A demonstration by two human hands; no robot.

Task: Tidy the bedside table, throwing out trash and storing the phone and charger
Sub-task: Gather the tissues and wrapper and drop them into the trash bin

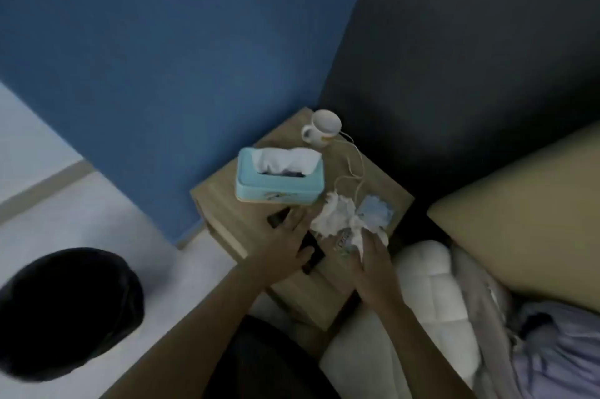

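One phone (310, 252) is covered by the flat, open left hand (285, 247) at the near counter (227, 203) edge. Two crumpled tissues (337, 213) are gripped by the right hand (373, 265). One tissue box (281, 185), one mug (323, 127) and one white cable (352, 164) are seen farther back. No writing can be read.

At the centre of the frame my left hand (285, 244) lies flat over the dark phone (311, 257) on the wooden bedside table (227, 213). Just to its right, my right hand (373, 265) clutches crumpled white tissues (334, 215). Above them sit a light blue tissue box (281, 181), a white mug (323, 127) and a thin white cable (352, 159). A black bin (65, 311) fills the lower left.
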